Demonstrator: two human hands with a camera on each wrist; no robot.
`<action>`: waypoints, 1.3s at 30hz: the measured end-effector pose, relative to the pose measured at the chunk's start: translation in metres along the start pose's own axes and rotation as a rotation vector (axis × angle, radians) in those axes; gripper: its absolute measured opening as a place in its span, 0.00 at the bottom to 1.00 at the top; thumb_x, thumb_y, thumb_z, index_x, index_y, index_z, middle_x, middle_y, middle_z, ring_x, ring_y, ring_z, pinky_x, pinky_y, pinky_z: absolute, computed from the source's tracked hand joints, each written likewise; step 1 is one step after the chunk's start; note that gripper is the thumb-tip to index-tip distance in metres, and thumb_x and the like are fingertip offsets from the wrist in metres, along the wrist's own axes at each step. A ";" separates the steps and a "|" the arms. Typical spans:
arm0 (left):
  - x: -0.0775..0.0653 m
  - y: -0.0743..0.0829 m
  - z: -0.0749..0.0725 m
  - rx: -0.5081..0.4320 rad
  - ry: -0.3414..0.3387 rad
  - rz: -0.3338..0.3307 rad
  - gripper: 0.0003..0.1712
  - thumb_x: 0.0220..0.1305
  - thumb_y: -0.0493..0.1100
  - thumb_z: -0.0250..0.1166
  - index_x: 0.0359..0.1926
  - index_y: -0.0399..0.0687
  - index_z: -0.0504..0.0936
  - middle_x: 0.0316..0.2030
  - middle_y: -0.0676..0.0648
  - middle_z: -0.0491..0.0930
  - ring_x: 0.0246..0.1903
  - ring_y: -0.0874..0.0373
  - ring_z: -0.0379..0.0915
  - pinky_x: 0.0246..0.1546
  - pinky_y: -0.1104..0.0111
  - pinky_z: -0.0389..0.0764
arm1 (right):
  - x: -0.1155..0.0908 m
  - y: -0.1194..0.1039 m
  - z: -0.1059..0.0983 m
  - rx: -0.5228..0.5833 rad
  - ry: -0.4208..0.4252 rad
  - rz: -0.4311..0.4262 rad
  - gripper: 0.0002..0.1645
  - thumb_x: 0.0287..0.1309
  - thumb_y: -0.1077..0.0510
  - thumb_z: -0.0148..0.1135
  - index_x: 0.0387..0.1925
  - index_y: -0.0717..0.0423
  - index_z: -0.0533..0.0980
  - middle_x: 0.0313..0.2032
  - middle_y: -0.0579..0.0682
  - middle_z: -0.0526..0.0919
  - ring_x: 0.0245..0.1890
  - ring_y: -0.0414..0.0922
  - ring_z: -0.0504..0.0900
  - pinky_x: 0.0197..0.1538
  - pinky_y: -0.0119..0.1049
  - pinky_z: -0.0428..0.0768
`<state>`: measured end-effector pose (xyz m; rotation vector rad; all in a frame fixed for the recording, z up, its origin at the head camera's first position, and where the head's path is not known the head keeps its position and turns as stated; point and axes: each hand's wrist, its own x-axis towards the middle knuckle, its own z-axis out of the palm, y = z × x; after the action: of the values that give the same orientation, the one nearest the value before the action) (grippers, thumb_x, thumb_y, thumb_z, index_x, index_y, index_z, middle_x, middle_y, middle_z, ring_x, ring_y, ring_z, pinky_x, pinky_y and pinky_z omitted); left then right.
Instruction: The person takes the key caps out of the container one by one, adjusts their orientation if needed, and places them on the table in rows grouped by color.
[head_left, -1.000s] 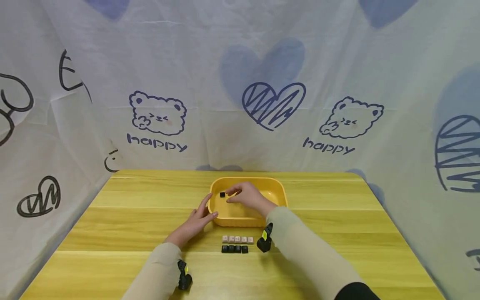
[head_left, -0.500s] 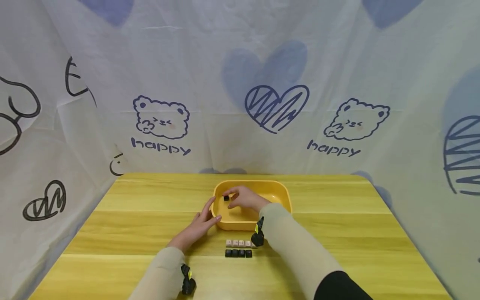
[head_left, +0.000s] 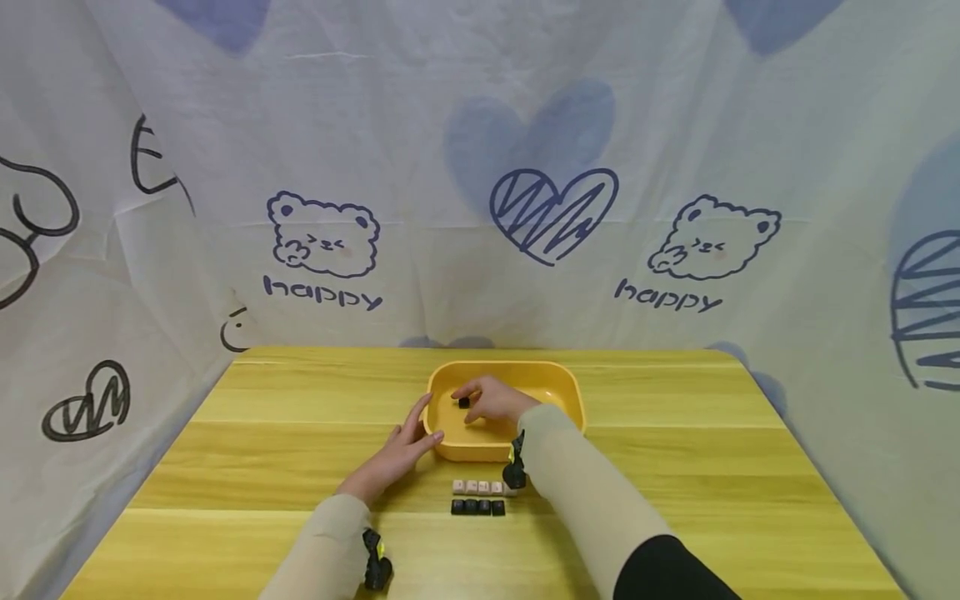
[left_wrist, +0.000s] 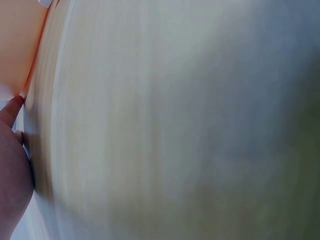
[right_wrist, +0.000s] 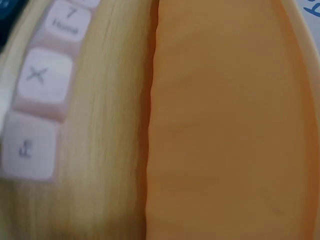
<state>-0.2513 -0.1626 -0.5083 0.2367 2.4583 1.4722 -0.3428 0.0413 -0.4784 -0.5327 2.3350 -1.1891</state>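
A yellow tray point(head_left: 480, 452) stands near the table's far edge. My left hand point(head_left: 397, 454) lies along its left side, fingers spread and fairly straight, with index finger and thumb touching the corner; part of this hand point(left_wrist: 12, 165) shows in the left wrist view. My right hand point(head_left: 497, 400) is inside the tray, its bent index finger reaching over a small black keycap point(head_left: 464, 402), which sits between the fingers and the thumb. In front of the tray is a row of white keycaps point(head_left: 483, 487), and nearer still a row of black keycaps point(head_left: 477, 507).
The wooden table point(head_left: 675, 483) extends to both sides of the tray. A white cloth point(head_left: 442, 283) with printed drawings hangs behind and beside it. In the right wrist view, a white keycap marked X point(right_wrist: 45, 77) lies beside the tray wall point(right_wrist: 225, 120).
The loose black keycap has shifted right and slightly nearer inside the tray, under my right hand's fingers. My right hand closed in on it. My left hand keeps its place at the tray.
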 end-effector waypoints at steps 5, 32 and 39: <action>-0.002 0.002 0.000 0.000 0.011 -0.007 0.44 0.73 0.54 0.54 0.78 0.62 0.37 0.70 0.34 0.57 0.71 0.32 0.21 0.65 0.38 0.27 | -0.004 0.004 -0.003 -0.066 -0.016 0.013 0.22 0.51 0.73 0.68 0.50 0.61 0.82 0.50 0.54 0.83 0.44 0.45 0.78 0.46 0.37 0.79; -0.003 0.002 -0.004 -0.013 0.018 0.004 0.45 0.73 0.55 0.55 0.78 0.60 0.37 0.69 0.31 0.56 0.70 0.29 0.21 0.65 0.37 0.28 | -0.044 0.006 -0.036 0.101 0.098 -0.138 0.11 0.53 0.73 0.68 0.40 0.66 0.79 0.35 0.52 0.80 0.33 0.45 0.77 0.40 0.37 0.81; 0.000 0.004 -0.001 -0.007 0.003 0.015 0.45 0.72 0.55 0.55 0.78 0.58 0.37 0.69 0.30 0.56 0.70 0.29 0.21 0.65 0.37 0.27 | -0.068 0.007 -0.041 0.118 0.125 -0.149 0.12 0.55 0.72 0.67 0.42 0.68 0.80 0.38 0.53 0.81 0.35 0.45 0.77 0.42 0.37 0.80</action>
<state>-0.2517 -0.1621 -0.5045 0.2529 2.4584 1.4878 -0.3108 0.1074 -0.4472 -0.6155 2.3432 -1.4581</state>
